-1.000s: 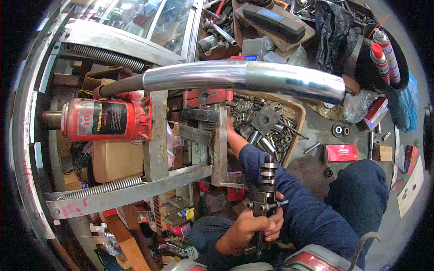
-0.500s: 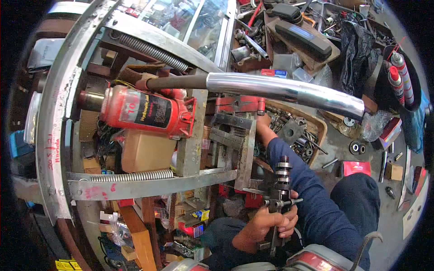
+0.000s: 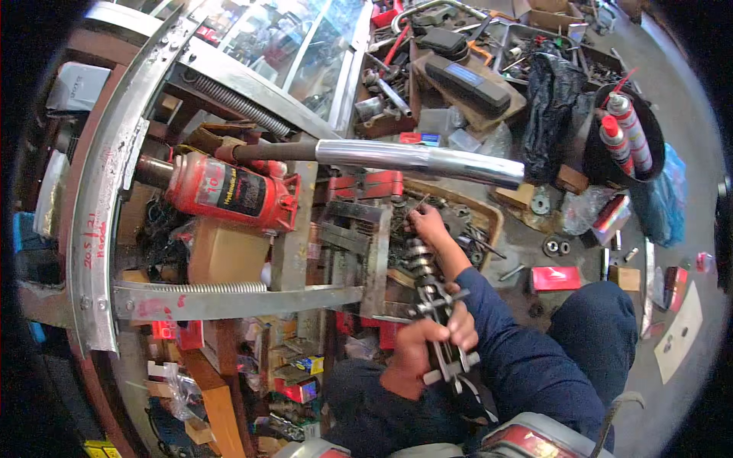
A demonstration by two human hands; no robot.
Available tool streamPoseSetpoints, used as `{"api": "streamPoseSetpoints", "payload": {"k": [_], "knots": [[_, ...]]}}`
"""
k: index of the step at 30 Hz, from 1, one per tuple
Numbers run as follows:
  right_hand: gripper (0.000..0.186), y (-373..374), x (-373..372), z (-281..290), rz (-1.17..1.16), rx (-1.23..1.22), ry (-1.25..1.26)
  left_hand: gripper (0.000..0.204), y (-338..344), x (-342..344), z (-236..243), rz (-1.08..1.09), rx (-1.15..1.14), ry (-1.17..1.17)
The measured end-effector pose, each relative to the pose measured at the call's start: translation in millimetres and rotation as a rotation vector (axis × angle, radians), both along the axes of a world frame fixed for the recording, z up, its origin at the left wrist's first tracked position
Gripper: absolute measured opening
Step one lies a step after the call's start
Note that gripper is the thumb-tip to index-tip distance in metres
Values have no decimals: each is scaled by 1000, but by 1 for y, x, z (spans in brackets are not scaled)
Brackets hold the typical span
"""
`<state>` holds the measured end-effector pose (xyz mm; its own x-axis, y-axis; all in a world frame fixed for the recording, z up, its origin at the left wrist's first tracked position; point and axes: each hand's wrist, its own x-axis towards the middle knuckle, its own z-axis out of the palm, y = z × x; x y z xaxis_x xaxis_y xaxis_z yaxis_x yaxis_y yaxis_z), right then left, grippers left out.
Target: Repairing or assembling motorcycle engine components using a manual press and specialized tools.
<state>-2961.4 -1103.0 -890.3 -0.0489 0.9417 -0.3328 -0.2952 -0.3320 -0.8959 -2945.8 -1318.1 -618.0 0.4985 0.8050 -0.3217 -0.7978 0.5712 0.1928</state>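
Note:
My left hand (image 3: 427,353) is closed around a metal puller (image 3: 452,362) with cross bolts. A shiny lobed camshaft (image 3: 421,263) extends from its upper end, tilted up and left toward my right forearm. My right hand (image 3: 429,224) is above the near left part of a wooden tray (image 3: 495,221) filled with loose metal parts. Its fingers are curled together; a thin piece shows at their tips, too small to name. Left of the hands stands a metal press frame (image 3: 244,304) holding a red hydraulic bottle jack (image 3: 221,191) on its side.
A chrome pipe handle (image 3: 420,159) juts out above the tray. Coil springs (image 3: 233,99) run along the frame. Spray cans (image 3: 622,141) stand in a black bin at right. A red box (image 3: 555,278) and bearing rings (image 3: 557,245) lie on the floor.
The puller and camshaft have swung from upright to leaning left. My right hand, partly hidden behind the press before, now shows over the tray. The whole view has shifted.

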Motion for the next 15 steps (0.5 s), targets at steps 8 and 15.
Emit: {"api": "streamPoseSetpoints", "payload": {"k": [8, 15], "knots": [[19, -59, 159, 151, 112, 136, 232, 13, 44, -5, 27, 72, -134, -59], [15, -120, 249, 254, 16, 306, 383, 10, 70, 21, 39, 385, -43, 100]]}}
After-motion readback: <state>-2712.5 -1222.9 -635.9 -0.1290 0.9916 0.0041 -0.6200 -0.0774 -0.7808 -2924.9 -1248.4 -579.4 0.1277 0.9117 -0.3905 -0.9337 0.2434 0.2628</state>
